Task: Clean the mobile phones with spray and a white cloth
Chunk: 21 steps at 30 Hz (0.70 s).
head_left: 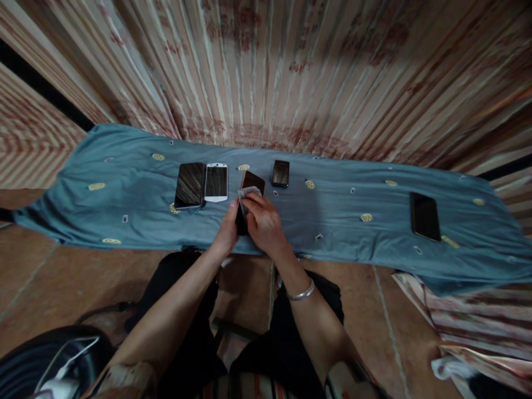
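Note:
In the middle of the cloth-covered table, my left hand (226, 228) is closed on the lower left edge of a dark smartphone (254, 180). My right hand (266, 223) presses a crumpled pale wiping cloth (248, 192) against its screen, fingers bent over it. Both hands hide part of the phone. Just left of them lie a white smartphone (216, 183) and a larger black phone (190, 186), side by side and face up. Beyond my right hand sits a small dark phone (281, 173).
Far to the right lies another black smartphone (424, 216). A blue-green tablecloth (341, 238) with yellow pineapple prints covers the long narrow table. Floral curtains (266, 72) hang behind it. At the lower left, a white cable (68, 366) rests on a black round object (25, 354).

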Each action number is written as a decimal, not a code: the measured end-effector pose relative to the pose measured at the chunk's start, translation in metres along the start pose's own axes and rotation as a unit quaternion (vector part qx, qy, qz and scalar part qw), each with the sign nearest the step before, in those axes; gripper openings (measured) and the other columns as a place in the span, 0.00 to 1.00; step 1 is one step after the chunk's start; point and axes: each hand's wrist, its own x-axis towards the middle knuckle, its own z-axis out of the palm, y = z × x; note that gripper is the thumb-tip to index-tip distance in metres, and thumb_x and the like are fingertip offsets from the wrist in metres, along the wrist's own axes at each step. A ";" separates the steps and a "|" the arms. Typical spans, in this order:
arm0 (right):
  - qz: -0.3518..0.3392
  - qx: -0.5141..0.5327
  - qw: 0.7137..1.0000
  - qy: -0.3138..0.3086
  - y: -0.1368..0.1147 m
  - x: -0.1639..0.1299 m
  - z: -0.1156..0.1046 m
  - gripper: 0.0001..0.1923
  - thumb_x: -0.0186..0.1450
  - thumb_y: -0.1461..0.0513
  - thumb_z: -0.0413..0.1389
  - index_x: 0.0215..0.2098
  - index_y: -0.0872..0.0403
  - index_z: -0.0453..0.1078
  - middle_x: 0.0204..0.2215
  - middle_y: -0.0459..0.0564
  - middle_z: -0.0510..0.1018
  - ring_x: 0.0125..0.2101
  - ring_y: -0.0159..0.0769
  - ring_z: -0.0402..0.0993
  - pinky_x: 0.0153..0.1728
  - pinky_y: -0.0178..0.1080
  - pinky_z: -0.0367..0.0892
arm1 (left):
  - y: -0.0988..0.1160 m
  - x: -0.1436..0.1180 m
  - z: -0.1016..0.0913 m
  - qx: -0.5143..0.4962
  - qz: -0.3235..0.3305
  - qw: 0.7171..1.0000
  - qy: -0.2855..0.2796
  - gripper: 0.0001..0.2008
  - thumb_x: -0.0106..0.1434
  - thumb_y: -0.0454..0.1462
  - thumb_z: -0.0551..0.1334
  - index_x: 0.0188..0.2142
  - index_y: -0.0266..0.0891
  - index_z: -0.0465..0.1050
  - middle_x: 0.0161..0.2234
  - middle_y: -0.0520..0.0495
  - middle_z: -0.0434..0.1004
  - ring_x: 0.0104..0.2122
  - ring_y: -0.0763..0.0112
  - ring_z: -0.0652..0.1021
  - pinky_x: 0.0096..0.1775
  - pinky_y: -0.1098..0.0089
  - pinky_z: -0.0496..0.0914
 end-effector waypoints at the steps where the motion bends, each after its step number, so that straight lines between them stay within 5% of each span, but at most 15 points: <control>1: -0.006 0.007 1.000 -0.005 0.001 -0.001 -0.001 0.23 0.64 0.72 0.48 0.51 0.52 0.77 0.54 0.53 0.79 0.56 0.42 0.73 0.62 0.47 0.68 | 0.002 -0.001 0.002 -0.002 -0.003 1.000 0.000 0.25 0.70 0.54 0.58 0.54 0.38 0.77 0.55 0.44 0.80 0.64 0.56 0.72 0.65 0.59 0.66; 10: -0.009 0.004 1.000 0.015 -0.004 -0.005 -0.002 0.26 0.64 0.73 0.47 0.56 0.53 0.74 0.57 0.54 0.77 0.58 0.42 0.72 0.63 0.47 0.67 | 0.003 -0.008 0.007 0.011 0.003 1.000 -0.003 0.24 0.73 0.51 0.54 0.52 0.36 0.78 0.55 0.43 0.80 0.65 0.60 0.70 0.69 0.62 0.58; 21: -0.010 0.002 1.000 -0.008 -0.008 -0.006 -0.010 0.20 0.65 0.73 0.49 0.47 0.54 0.79 0.50 0.53 0.79 0.53 0.40 0.74 0.60 0.43 0.69 | 0.000 -0.004 0.013 0.008 0.005 1.000 -0.018 0.26 0.71 0.55 0.54 0.52 0.38 0.79 0.54 0.43 0.81 0.66 0.58 0.69 0.69 0.60 0.59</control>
